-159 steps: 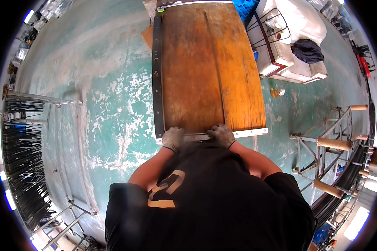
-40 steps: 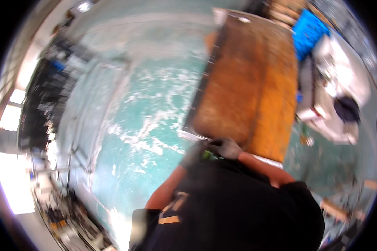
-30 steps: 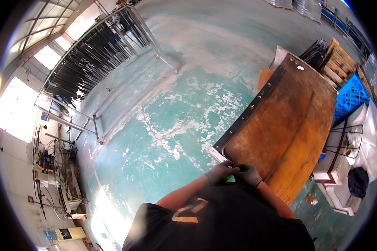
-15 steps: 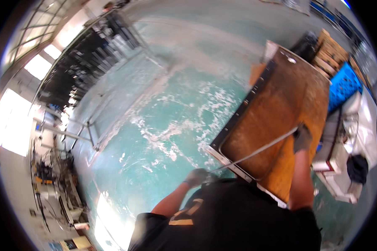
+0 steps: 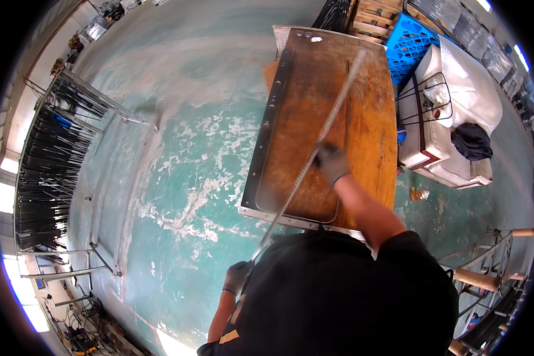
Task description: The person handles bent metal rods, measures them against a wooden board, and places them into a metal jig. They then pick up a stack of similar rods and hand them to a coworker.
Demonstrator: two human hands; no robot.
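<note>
A long, thin grey metal strip (image 5: 299,181) slants over a wooden workbench (image 5: 371,190). Its far end, blurred, reaches toward the back of the bench, and its near end comes down beside my body. In a dark-palmed grey glove, my right hand (image 5: 333,163) is closed around the strip near its middle, above the bench top. My left hand (image 5: 236,277), also gloved, grips the near end off the bench's front left corner. A worn brown sheet (image 5: 305,95) covers much of the bench top, and a black bolted metal edge (image 5: 266,130) runs along its left side.
At left stands a metal rack (image 5: 47,178) with many black rods. Right of the bench are a blue plastic crate (image 5: 409,44), wooden pallets (image 5: 377,18) and a white-covered seat (image 5: 433,136) with dark cloth (image 5: 471,141) on it. A metal frame (image 5: 486,261) stands at lower right.
The view has turned to the right. The strip has swung from lying crosswise to pointing away from me, and now extends well beyond my right hand. Both hands stay on it.
</note>
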